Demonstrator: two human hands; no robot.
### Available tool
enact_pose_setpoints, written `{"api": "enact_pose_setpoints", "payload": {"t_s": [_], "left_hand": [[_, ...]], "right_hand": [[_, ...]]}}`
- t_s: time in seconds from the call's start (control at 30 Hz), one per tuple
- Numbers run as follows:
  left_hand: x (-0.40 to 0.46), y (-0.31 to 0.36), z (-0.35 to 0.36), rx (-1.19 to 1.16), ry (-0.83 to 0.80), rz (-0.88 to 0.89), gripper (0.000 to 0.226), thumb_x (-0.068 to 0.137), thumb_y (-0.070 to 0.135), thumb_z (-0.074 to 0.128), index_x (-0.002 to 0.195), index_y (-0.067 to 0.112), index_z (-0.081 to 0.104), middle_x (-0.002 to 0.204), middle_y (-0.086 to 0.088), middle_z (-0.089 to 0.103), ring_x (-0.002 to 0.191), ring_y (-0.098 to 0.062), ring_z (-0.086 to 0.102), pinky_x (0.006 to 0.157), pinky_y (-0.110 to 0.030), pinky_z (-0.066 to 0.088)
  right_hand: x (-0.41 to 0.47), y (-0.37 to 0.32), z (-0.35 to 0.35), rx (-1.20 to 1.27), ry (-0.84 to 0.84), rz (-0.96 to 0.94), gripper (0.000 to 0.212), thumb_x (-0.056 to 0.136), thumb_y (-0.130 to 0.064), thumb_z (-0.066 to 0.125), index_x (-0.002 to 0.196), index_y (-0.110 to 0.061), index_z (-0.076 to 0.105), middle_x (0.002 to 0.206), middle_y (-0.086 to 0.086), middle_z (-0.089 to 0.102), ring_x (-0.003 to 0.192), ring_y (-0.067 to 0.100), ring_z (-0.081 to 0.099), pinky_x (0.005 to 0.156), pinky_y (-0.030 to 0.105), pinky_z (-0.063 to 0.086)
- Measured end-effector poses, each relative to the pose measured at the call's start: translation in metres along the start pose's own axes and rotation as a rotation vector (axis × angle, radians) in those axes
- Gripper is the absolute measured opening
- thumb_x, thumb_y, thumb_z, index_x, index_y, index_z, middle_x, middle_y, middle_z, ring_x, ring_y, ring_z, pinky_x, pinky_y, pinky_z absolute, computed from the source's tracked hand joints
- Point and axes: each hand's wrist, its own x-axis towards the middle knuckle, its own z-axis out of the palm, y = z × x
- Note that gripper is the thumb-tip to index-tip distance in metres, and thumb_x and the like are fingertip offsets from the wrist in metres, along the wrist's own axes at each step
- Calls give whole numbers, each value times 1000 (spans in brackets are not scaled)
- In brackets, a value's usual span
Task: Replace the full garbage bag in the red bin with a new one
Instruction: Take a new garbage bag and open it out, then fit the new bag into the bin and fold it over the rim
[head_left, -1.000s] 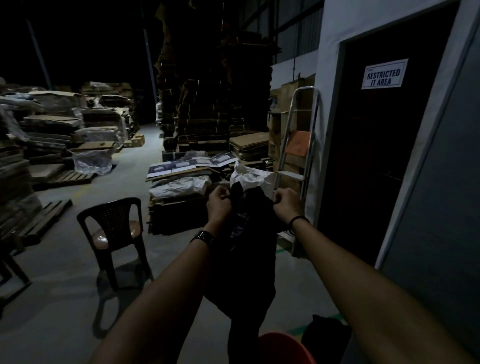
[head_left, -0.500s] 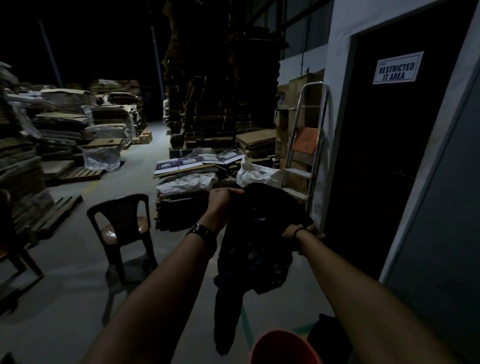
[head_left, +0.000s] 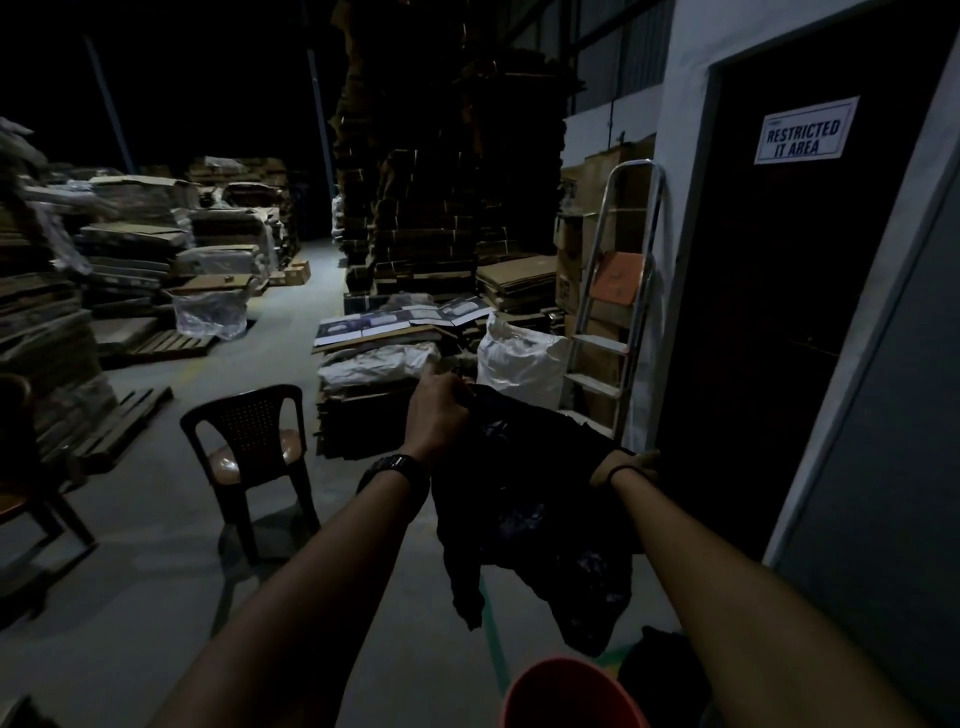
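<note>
Above the red plastic bin (head_left: 571, 693), the left hand (head_left: 436, 415) pinches the crumpled black plastic garbage bag (head_left: 530, 499) at its rim while the right hand (head_left: 623, 466), fingers hidden inside, should spread the mouth wide before lowering.

Dim warehouse scene: I see the brightest light on the far aisle floor (head_left: 317, 270); near corners sink into black, wide-angle edges bow, and detail is possibly motion-softened.
</note>
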Motion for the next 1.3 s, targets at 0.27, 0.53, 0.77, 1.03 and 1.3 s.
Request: {"api": "enact_pose_setpoints", "payload": {"t_s": [0.27,0.53,0.77,1.03,1.3], "left_hand": [[-10,8,5,51,-165,264,17,78,20,76,95,15,77,103,-6,57,93,-22,57,77,-37,52],[-13,9,7,165,-177,387,21,86,21,64,94,3,73,106,-13,62,94,-30,60,73,-33,48],[-22,1,17,431,-189,-29,42,86,42,58,110,8,65,113,-13,56,103,-36,56,79,-42,47],[-27,0,37,377,-179,-322,41,86,34,66,115,6,60,122,-12,39,101,-39,57,79,-45,51],[-51,-25,76,213,-291,-216,57,92,34,53,142,18,31,132,-15,42,110,-37,53,87,-44,47]], "right_hand": [[-95,-47,5,-550,-40,-530,40,85,-34,68,122,-17,66,163,-5,-2,149,37,-3,119,51,13],[-117,-69,4,-333,58,-646,16,91,-14,58,91,-2,70,94,20,67,99,33,64,72,30,42],[-127,-66,-6,-236,321,-672,14,77,-10,62,83,0,69,96,21,67,94,35,65,70,33,46],[-115,-49,-17,-238,381,-688,8,80,-4,56,81,0,63,101,19,60,95,37,60,76,37,48],[-86,-4,-31,-322,343,-482,17,86,-4,53,99,-7,64,118,13,53,105,36,57,89,42,51]]}}
